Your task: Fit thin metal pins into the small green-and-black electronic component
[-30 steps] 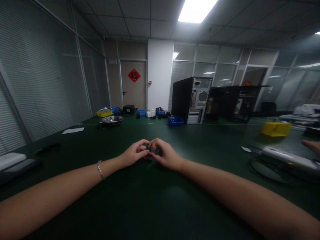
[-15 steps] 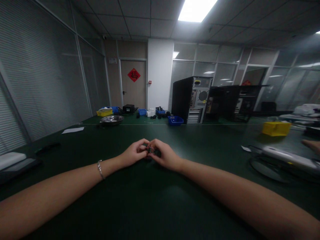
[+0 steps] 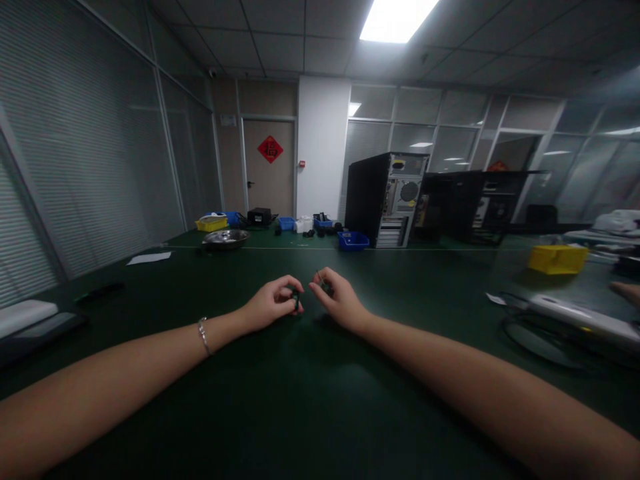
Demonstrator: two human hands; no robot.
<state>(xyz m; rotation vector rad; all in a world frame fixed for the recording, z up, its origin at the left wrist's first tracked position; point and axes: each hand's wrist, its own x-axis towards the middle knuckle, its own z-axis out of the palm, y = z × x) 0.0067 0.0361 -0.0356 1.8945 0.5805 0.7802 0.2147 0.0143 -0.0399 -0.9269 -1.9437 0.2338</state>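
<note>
Near the middle of the dark green table (image 3: 280, 400), my left hand (image 3: 273, 303) pinches a small dark part (image 3: 297, 300) between thumb and fingers. My right hand (image 3: 340, 300), a short gap to its right, is closed on a small dark piece (image 3: 325, 285) with a thin tip pointing up. Both pieces are too small and blurred to name. A silver bracelet (image 3: 204, 335) is on my left wrist.
Behind my hands stand a blue bin (image 3: 353, 241), a computer tower (image 3: 385, 200) and a metal bowl (image 3: 226, 240). At the right are a yellow bin (image 3: 557, 259), a silvery device with a cable (image 3: 575, 313) and another person's hand (image 3: 625, 291). White paper (image 3: 150, 258) lies left.
My hands, touching before, have come apart. My right hand has moved right and slightly up, and each hand now shows its own small piece.
</note>
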